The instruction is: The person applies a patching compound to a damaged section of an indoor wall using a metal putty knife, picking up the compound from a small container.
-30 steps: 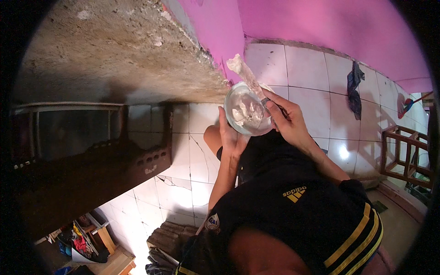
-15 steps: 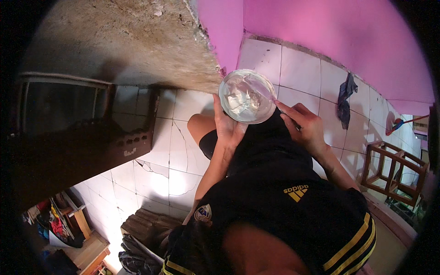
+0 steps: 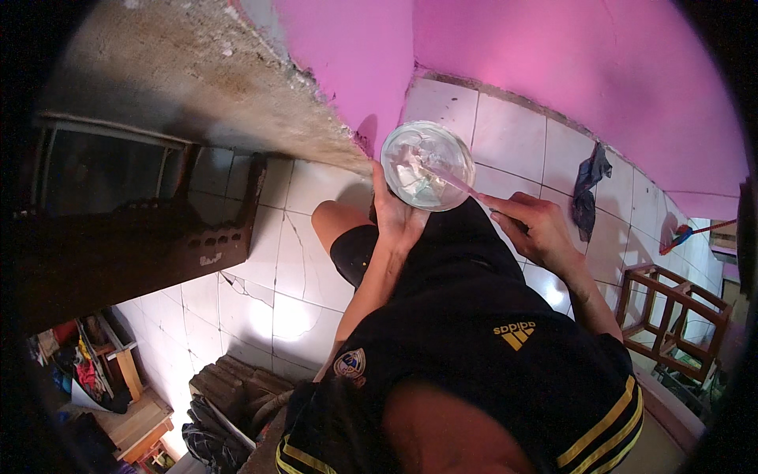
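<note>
The left hand (image 3: 397, 217) holds a clear bowl (image 3: 427, 164) from below — fingers wrapped on it. The right hand (image 3: 534, 227) grips a thin stick (image 3: 458, 183) — its tip is in the bowl.

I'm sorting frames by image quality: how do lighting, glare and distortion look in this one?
Head view: strong fisheye bend, black vignette at the corners; bright glare patch on the white floor tiles; the left side under the dark bench sits in deep shadow; the clear bowl in the left hand shows pale reflections; the right hand looks sharp.
</note>
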Demonstrator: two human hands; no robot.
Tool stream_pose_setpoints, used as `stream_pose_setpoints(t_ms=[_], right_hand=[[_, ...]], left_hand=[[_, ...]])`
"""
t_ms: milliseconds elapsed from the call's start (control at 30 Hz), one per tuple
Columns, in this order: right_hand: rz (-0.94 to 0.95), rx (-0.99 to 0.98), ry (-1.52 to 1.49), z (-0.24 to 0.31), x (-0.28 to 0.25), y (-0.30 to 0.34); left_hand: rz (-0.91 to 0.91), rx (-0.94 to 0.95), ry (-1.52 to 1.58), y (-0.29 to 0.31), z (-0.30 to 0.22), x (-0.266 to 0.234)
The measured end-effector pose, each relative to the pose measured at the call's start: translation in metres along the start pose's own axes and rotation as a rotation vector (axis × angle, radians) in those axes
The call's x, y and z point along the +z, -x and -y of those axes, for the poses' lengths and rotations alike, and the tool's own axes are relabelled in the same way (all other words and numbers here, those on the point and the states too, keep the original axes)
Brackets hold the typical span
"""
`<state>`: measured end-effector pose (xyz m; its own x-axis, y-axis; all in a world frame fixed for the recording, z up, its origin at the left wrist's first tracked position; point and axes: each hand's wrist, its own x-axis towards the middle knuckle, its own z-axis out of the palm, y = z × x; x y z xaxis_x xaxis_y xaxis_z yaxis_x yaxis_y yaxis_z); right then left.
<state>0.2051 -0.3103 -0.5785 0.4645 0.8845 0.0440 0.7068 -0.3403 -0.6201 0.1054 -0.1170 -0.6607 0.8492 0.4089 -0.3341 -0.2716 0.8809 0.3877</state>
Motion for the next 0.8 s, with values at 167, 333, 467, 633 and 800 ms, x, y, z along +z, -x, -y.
stream_pose_setpoints(t_ms=[167,333,467,633,800], right_hand=[[-0.018,0.117,-0.202,-0.012,-0.006,-0.002],[0.013,0.256,-0.241,-0.013,-0.007,-0.003],[0.026,0.235,-0.324,-0.012,-0.001,-0.002],[0.085,0.358,-0.562,-0.013,0.008,-0.002],[0.104,0.387,-0.826,-0.010,0.005,-0.006]], left_hand=[[0.011,0.003,-0.002,-0.008,0.007,0.006],[0.015,0.013,-0.032,-0.011,0.005,0.011],[0.016,0.043,-0.059,-0.012,0.008,0.008],[0.016,0.058,-0.089,-0.010,0.008,0.007],[0.066,0.064,-0.051,-0.006,0.007,-0.001]])
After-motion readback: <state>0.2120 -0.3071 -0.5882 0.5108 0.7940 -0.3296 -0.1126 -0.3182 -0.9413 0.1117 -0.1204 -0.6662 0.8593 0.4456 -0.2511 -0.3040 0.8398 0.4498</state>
